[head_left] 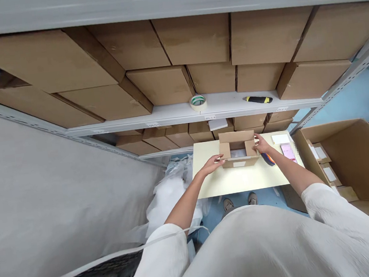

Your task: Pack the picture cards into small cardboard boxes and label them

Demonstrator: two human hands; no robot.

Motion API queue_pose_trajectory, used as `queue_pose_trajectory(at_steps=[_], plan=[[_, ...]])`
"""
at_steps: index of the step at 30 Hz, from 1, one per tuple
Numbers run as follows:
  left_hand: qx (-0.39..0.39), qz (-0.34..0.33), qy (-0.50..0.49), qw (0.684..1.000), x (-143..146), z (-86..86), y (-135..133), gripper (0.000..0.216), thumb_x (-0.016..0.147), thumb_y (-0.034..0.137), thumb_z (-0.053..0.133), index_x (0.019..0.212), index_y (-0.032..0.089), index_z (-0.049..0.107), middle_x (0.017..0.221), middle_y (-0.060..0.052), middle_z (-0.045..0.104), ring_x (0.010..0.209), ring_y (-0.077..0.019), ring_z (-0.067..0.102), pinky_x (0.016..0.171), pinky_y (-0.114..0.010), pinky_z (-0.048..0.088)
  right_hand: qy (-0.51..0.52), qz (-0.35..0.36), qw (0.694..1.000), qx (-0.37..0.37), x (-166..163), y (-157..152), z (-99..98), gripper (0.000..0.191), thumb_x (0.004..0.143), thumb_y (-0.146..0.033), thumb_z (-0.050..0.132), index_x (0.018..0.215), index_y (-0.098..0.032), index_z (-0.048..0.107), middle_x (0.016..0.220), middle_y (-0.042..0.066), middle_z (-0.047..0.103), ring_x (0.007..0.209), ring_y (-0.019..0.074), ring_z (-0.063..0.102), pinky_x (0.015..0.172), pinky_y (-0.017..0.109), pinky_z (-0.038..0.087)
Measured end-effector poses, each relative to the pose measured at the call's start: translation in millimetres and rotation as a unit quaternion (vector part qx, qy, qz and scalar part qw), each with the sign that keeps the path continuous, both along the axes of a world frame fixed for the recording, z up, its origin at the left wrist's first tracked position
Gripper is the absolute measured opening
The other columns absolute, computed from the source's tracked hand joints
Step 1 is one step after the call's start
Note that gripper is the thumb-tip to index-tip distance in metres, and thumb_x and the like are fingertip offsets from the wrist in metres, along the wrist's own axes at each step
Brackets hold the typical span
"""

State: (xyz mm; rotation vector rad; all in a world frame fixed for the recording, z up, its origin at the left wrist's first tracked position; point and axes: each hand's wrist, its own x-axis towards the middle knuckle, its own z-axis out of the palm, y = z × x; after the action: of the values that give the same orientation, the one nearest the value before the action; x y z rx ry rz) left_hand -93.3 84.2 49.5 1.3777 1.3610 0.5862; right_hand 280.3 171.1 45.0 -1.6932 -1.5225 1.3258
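Note:
A small cardboard box (239, 162) stands on the pale yellow tabletop (209, 184), its flaps raised and a white label on its near side. Something pale shows inside, too small to make out. My left hand (211, 165) holds the box at its left side, fingers against the cardboard. At the right side, my right hand (261, 143) has its fingers curled at the box's edge and side flap. Close to my right wrist lies a dark blue and orange object (268, 159), partly hidden by the arm.
A phone (288, 152) and a white card (280, 139) lie at the table's right. Beside it stands a large open carton (367, 162) with smaller boxes inside. On the shelf edge are a tape roll (198, 102) and a utility knife (258, 99), before stacked boxes (193, 39).

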Motion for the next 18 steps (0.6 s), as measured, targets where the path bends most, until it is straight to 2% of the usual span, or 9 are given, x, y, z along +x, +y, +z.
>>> queue_pose_trajectory(at_steps=[3,5,8,10,11,13,16,18], plan=[[0.007,0.043,0.018,0.999,13,2.0,6,0.045,0.089,0.057,0.078,0.119,0.023,0.078,0.129,-0.012,0.077,0.115,-0.0284,0.073,0.106,-0.041,0.058,0.049,-0.017,0.999,-0.001,-1,-5,7.5,0.076,0.069,-0.034,0.070,0.144,-0.030,0.055,0.144,0.012,0.061,0.098,0.0255,0.072,0.087,0.048,0.064],[0.003,0.073,0.057,0.996,22,1.0,10,0.044,0.094,0.052,0.073,0.126,0.022,0.070,0.124,-0.011,0.077,0.109,-0.0271,0.074,0.104,-0.042,0.058,0.066,-0.029,0.997,-0.001,-1,-9,12.9,0.057,0.076,-0.038,0.065,0.132,-0.030,0.061,0.138,0.009,0.065,0.100,0.0248,0.071,0.087,0.045,0.063],[-0.002,0.097,0.137,0.986,33,-1.1,11,0.059,0.098,0.044,0.069,0.149,0.021,0.050,0.135,-0.016,0.071,0.105,-0.0274,0.074,0.100,-0.045,0.058,0.073,-0.015,0.997,-0.001,1,-15,17.4,0.036,0.088,-0.050,0.059,0.115,-0.029,0.067,0.129,0.007,0.070,0.111,0.0258,0.069,0.090,0.043,0.061],[0.034,0.090,0.184,0.978,38,-0.7,10,0.067,0.100,0.039,0.065,0.159,0.021,0.039,0.152,-0.020,0.060,0.115,-0.0306,0.071,0.103,-0.048,0.056,0.056,0.004,0.998,0.010,0,-18,16.1,0.038,0.091,-0.059,0.059,0.105,-0.026,0.069,0.124,0.008,0.072,0.115,0.0274,0.067,0.094,0.044,0.060],[0.069,0.084,0.206,0.973,40,0.3,9,0.067,0.100,0.036,0.064,0.161,0.021,0.039,0.159,-0.022,0.053,0.125,-0.0334,0.068,0.106,-0.050,0.054,0.041,0.012,0.999,0.023,-1,-20,14.2,0.041,0.090,-0.063,0.061,0.102,-0.025,0.069,0.123,0.009,0.073,0.116,0.0283,0.067,0.097,0.045,0.060],[0.152,0.052,0.246,0.956,45,2.8,6,0.059,0.100,0.029,0.061,0.157,0.021,0.048,0.167,-0.021,0.044,0.143,-0.0385,0.055,0.116,-0.054,0.047,0.005,0.022,0.998,0.054,-3,-25,8.6,0.044,0.087,-0.065,0.067,0.104,-0.024,0.070,0.127,0.010,0.072,0.121,0.0298,0.065,0.106,0.048,0.056],[0.233,-0.046,0.266,0.934,54,5.0,2,0.046,0.101,0.024,0.054,0.146,0.024,0.063,0.164,-0.018,0.050,0.152,-0.0394,0.045,0.126,-0.057,0.036,-0.049,0.027,0.995,0.085,-8,-34,-0.6,0.046,0.088,-0.059,0.068,0.122,-0.027,0.069,0.139,0.010,0.068,0.131,0.0298,0.061,0.117,0.051,0.050],[0.243,-0.098,0.263,0.928,61,3.4,-2,0.046,0.103,0.026,0.053,0.148,0.025,0.064,0.160,-0.017,0.055,0.152,-0.0386,0.045,0.128,-0.057,0.033,-0.069,0.032,0.992,0.096,-9,-41,-5.6,0.048,0.092,-0.056,0.064,0.132,-0.028,0.066,0.145,0.010,0.065,0.135,0.0287,0.059,0.120,0.050,0.048]])
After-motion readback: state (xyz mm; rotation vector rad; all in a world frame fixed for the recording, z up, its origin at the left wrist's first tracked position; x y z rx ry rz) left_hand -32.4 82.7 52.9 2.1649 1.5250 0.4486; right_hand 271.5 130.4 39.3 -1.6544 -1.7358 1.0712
